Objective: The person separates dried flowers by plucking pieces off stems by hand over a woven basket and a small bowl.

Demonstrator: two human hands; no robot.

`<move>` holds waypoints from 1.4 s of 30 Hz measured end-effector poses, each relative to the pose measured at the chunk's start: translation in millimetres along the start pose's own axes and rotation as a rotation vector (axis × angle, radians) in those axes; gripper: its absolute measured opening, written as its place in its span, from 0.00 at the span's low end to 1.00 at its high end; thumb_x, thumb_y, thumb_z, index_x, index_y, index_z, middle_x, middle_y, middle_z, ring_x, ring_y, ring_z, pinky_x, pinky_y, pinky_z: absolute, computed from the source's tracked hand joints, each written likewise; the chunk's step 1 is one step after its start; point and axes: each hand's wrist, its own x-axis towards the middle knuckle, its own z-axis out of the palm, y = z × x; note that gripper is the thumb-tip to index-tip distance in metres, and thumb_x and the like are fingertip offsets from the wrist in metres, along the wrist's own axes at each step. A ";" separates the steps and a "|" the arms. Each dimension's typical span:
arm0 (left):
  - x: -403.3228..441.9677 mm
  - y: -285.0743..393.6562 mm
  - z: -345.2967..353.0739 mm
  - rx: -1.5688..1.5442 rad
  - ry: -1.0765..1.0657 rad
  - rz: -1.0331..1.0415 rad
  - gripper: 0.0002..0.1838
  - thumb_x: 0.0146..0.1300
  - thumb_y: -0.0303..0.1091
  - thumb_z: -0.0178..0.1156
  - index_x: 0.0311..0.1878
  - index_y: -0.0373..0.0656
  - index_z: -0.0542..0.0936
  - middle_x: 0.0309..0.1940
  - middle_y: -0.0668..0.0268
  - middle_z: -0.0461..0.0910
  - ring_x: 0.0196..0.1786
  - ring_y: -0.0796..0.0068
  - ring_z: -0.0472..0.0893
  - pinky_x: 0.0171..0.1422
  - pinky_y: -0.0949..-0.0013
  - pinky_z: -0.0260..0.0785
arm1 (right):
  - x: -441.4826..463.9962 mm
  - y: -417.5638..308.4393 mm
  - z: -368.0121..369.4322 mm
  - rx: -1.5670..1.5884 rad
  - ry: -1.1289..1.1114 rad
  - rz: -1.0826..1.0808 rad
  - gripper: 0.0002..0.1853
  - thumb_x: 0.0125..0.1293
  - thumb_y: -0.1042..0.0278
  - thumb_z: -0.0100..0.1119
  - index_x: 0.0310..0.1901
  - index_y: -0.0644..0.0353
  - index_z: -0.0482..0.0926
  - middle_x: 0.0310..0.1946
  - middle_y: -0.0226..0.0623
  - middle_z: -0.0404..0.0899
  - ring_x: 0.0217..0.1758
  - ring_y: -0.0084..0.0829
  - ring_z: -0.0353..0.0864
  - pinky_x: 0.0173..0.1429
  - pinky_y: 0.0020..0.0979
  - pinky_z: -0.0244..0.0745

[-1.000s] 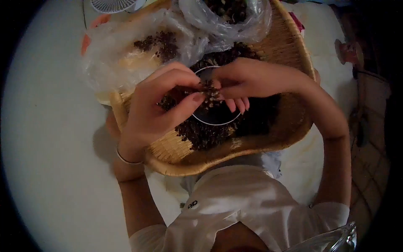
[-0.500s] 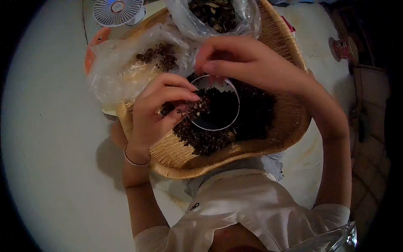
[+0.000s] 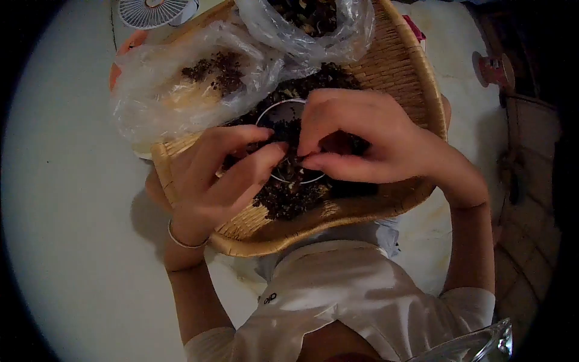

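My left hand [image 3: 232, 172] is at the left side of a round white-rimmed bowl [image 3: 260, 114], its fingers curled around a clump of dark dried plant bits [image 3: 291, 168]. Over the bowl, my right hand [image 3: 362, 139] pinches at the same clump with thumb and forefinger. What exactly sits between the right fingertips is too small to make out. More dark dried bits [image 3: 283, 202] are heaped around the bowl in a woven basket tray [image 3: 416, 99]. The hands partly hide the bowl and its contents.
A clear plastic bag [image 3: 145, 99] with dark bits lies at the tray's left. Another bag [image 3: 356, 36] holding dried leaves stands at the far side. Beyond are a small white fan [image 3: 154, 11], an orange object [image 3: 123, 51] and a reddish spool-like item [image 3: 494, 69] at right.
My right hand has come down and toward me, from the bowl's far edge to the clump by my left fingers. My left hand has shifted slightly, with its fingers spread wider.
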 end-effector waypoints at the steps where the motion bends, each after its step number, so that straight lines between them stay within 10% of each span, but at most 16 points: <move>1: 1.2 0.9 0.3 0.001 0.012 0.018 0.15 0.38 0.21 0.66 0.33 0.46 0.81 0.32 0.67 0.76 0.27 0.76 0.76 0.26 0.74 0.69 | -0.5 0.7 0.1 0.007 0.013 -0.002 0.06 0.55 0.69 0.58 0.34 0.56 0.73 0.26 0.32 0.70 0.27 0.29 0.73 0.29 0.28 0.69; 42: 4.3 -1.8 6.3 0.235 -0.166 0.109 0.15 0.42 0.27 0.65 0.37 0.44 0.79 0.32 0.70 0.73 0.28 0.75 0.76 0.28 0.74 0.70 | -3.1 10.0 -0.7 -0.188 -0.068 -0.035 0.09 0.54 0.69 0.57 0.36 0.60 0.70 0.29 0.37 0.70 0.32 0.40 0.75 0.33 0.35 0.73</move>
